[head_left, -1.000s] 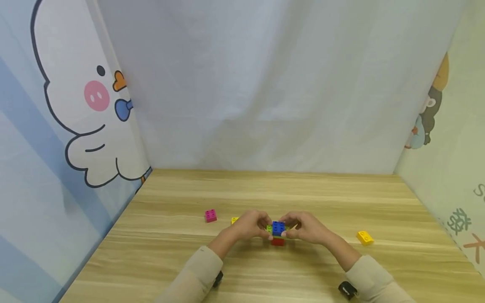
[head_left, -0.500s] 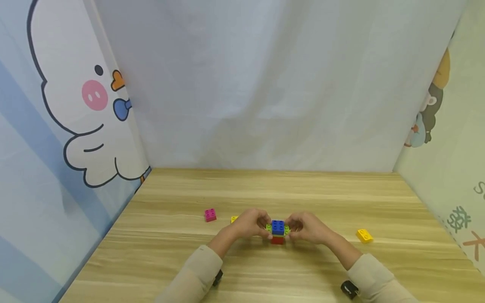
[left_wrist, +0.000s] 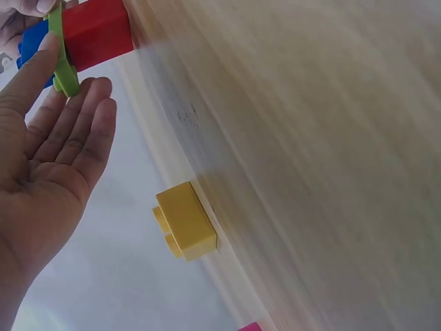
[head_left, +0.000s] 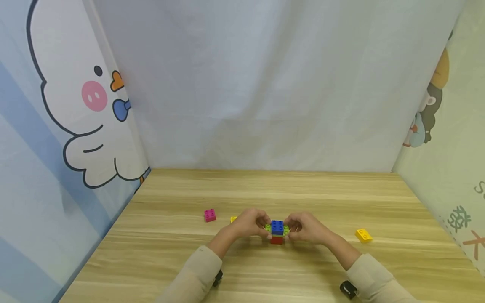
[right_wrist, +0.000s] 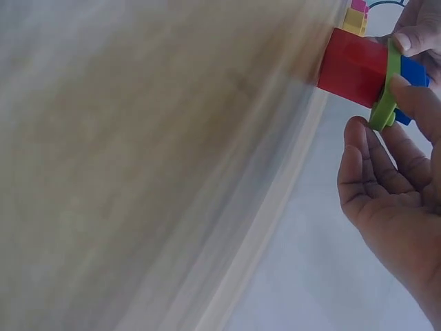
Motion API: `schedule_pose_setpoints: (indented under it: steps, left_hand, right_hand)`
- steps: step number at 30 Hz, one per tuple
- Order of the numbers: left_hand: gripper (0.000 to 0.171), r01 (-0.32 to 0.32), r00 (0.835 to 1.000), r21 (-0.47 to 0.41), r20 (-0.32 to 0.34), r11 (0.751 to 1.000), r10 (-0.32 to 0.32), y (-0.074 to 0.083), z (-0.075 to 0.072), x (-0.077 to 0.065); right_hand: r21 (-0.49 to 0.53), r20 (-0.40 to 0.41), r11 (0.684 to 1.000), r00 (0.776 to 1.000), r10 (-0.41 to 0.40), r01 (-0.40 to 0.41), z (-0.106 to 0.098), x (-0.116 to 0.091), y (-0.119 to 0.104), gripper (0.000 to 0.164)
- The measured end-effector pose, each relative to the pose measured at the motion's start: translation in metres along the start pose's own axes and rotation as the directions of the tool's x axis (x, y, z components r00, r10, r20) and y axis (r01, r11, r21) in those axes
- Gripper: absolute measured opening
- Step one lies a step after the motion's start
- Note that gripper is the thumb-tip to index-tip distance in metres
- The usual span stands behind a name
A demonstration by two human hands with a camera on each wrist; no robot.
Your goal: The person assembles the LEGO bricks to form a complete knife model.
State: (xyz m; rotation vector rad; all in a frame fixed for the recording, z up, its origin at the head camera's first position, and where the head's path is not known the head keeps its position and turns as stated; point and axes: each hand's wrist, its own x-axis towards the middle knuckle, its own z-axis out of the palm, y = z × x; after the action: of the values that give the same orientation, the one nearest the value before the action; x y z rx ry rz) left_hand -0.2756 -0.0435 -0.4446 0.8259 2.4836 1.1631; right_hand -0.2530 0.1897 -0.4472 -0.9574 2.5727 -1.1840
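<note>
A small stack of toy building bricks stands upright on the wooden table between both hands. Its bottom is a red brick (head_left: 277, 240), a thin lime-green plate (left_wrist: 60, 48) lies across it, and a blue brick (head_left: 277, 226) tops the plate. The green plate's two studded ends stick out past the blue brick. My left hand (head_left: 250, 224) pinches the left end between thumb and fingers. At the right end, my right hand (head_left: 307, 227) does the same, its thumb on the plate's near side, as the right wrist view shows.
A magenta brick (head_left: 210, 215) lies to the left. Behind my left hand sits a yellow brick (left_wrist: 186, 222), mostly covered in the head view. Another yellow brick (head_left: 363, 235) lies at the right. A pale curtain (head_left: 265, 84) hangs behind the table.
My right thumb has slid off the blue brick's front corner to the green plate's right end, which shows more now. The stack and the left hand stay in place.
</note>
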Motion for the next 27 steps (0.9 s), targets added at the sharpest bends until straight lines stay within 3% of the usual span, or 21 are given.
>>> schedule_pose_setpoints:
  steps: [18, 27]
  left_hand:
    - [0.046, -0.010, 1.000, 0.094, 0.014, 0.996, 0.008, -0.002, -0.008, -0.017]
    - [0.043, -0.029, 1.000, 0.079, -0.002, 0.996, 0.030, -0.008, -0.012, -0.024]
  right_hand:
    - [-0.016, 0.032, 1.000, 0.999, -0.007, 0.007, 0.002, 0.002, 0.001, 0.040]
    - [-0.040, 0.028, 0.999, 0.999, -0.024, 0.026, 0.002, 0.004, 0.000, 0.034]
